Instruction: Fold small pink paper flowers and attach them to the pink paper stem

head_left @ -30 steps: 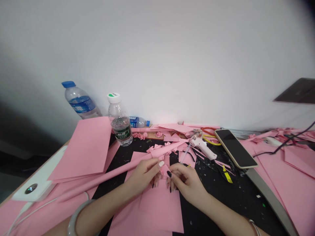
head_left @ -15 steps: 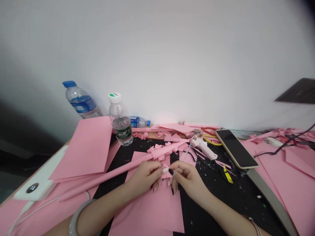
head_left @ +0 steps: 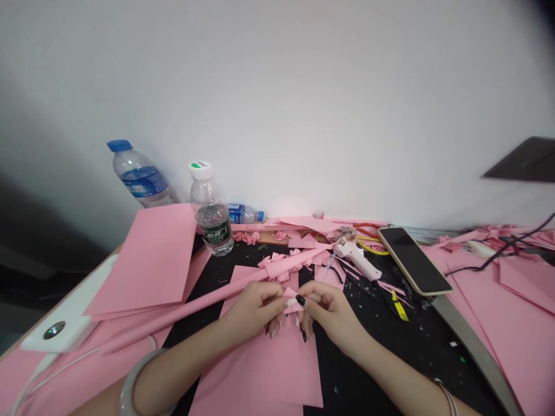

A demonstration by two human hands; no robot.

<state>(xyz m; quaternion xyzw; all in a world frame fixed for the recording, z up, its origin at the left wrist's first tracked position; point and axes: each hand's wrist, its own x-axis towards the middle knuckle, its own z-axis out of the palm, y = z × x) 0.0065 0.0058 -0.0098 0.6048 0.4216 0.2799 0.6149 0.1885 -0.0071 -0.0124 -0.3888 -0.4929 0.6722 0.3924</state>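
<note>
A small folded piece of pink paper (head_left: pixel 291 293) is pinched between my two hands, above a flat pink sheet (head_left: pixel 269 370). My left hand (head_left: pixel 263 306) grips its left side, thumb on top with a white nail. From the right, my right hand (head_left: pixel 326 307) holds it with the thumb, whose nail is black, close against the other thumb. The fingers cover much of the folded paper, so its full shape is hidden. Just beyond my hands lie several small folded pink paper pieces (head_left: pixel 281 263) and a long rolled pink paper tube (head_left: pixel 208 300).
A white glue gun (head_left: pixel 358 258) and a phone (head_left: pixel 415 261) lie to the right, near yellow-handled scissors (head_left: pixel 373 249). A water bottle (head_left: pixel 213 222) stands at the back left by a leaning blue-capped bottle (head_left: pixel 141 176). Pink sheets (head_left: pixel 147 260) and a white power bank-like box (head_left: pixel 65 329) lie left.
Both thumbs have shifted slightly on the folded paper, which stays pinched between the hands. The whole view has moved a little; the other things lie as before.
</note>
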